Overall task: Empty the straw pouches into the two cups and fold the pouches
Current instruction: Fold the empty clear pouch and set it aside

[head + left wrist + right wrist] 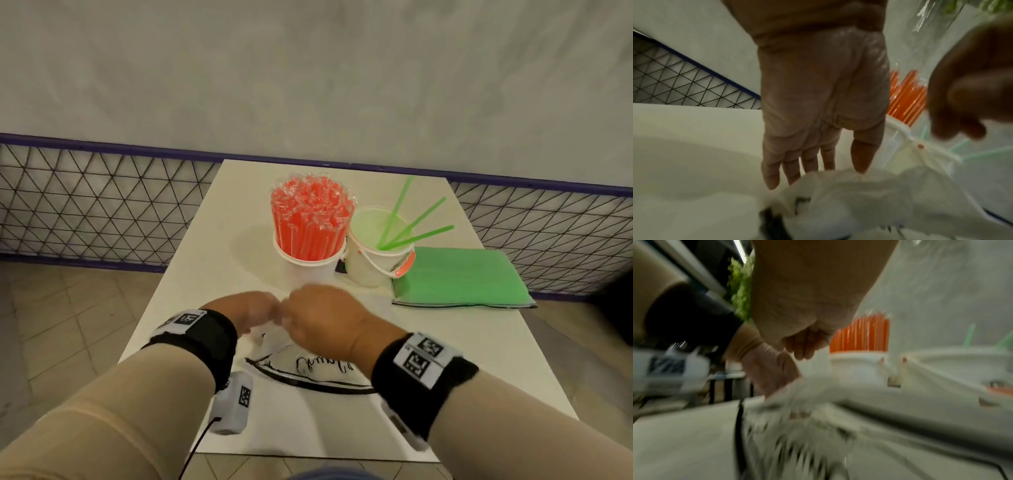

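Observation:
An empty clear pouch (308,370) with black print lies crumpled on the white table (236,212), near its front. My left hand (253,308) is over the pouch's far end, fingers (818,162) straight, tips touching the plastic (859,194). My right hand (325,318) is just beside it, fingers curled (805,345), pinching the pouch (813,369); this view is blurred. Behind stands a white cup (310,267) packed with orange straws (311,219). A second white cup (370,263) holds three green straws (411,226). A pouch of green straws (459,277) lies to its right.
A wire-mesh fence (102,205) with a purple rail runs behind the table against a grey wall. Tiled floor (68,325) lies to the left. The table's left half beside the cups is bare.

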Tool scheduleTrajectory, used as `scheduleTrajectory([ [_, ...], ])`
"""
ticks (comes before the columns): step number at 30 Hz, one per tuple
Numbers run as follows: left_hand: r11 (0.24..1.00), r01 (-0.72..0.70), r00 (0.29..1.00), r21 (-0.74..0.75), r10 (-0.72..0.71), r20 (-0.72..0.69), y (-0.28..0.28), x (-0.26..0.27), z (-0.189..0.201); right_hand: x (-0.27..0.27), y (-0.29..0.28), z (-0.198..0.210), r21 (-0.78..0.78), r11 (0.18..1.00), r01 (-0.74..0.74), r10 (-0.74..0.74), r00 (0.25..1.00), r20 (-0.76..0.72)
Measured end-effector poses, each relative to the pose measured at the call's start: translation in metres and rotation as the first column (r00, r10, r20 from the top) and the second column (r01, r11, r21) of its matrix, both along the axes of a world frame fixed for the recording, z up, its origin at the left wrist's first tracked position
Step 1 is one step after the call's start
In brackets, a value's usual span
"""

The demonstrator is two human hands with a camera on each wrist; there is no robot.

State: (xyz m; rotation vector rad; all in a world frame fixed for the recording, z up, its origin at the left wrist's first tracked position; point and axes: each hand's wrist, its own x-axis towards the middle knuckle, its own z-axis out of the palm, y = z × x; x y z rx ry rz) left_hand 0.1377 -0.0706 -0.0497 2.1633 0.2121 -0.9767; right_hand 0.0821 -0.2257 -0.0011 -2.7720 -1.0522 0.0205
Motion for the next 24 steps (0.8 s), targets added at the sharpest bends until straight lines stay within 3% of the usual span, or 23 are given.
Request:
scheduleTrajectory([
  [3, 0.926, 0.309, 0.950, 0.217, -0.313, -0.016, -0.008, -0.011, 0.003, -0.013, 0.001, -0.039, -0.158, 0.987, -0.037, 0.017, 0.991, -0.131],
  [5, 0.889, 0.349, 0.932, 0.296, -0.361, -0.014, -0.009, -0.014, 0.002, -0.019, -0.001, -0.057, -0.150, 0.988, -0.025, 0.004, 0.990, -0.140],
  [7, 0.943, 0.254, 0.966, 0.213, -0.260, -0.003, -0.010, -0.015, -0.002, -0.025, -0.005, -0.063, -0.128, 0.991, 0.034, -0.050, 0.991, -0.126],
  [9, 0.994, 0.097, 0.995, 0.039, -0.097, -0.002, -0.012, -0.015, -0.002, -0.029, -0.010, -0.065, -0.108, 0.989, 0.103, -0.115, 0.987, -0.113],
  [12, 0.958, -0.159, 0.987, -0.239, 0.159, -0.019, -0.019, -0.016, 0.009, -0.029, -0.013, -0.060, -0.032, 0.979, 0.203, -0.205, 0.972, -0.117],
  [15, 0.902, -0.222, 0.971, -0.371, 0.238, -0.002, -0.022, -0.015, 0.018, -0.019, -0.018, -0.046, 0.225, 0.908, 0.354, -0.313, 0.928, -0.200],
  [17, 0.893, -0.234, 0.960, -0.384, 0.275, 0.055, -0.021, -0.011, 0.018, -0.011, -0.025, -0.037, 0.359, 0.817, 0.451, -0.332, 0.878, -0.346],
  [19, 0.901, -0.227, 0.952, -0.370, 0.285, 0.108, -0.020, -0.009, 0.020, -0.009, -0.033, -0.029, 0.439, 0.754, 0.488, -0.332, 0.861, -0.385],
  [24, 0.889, -0.222, 0.949, -0.401, 0.291, 0.119, -0.015, -0.008, 0.028, -0.012, -0.040, -0.017, 0.440, 0.826, 0.353, -0.342, 0.934, -0.107],
])
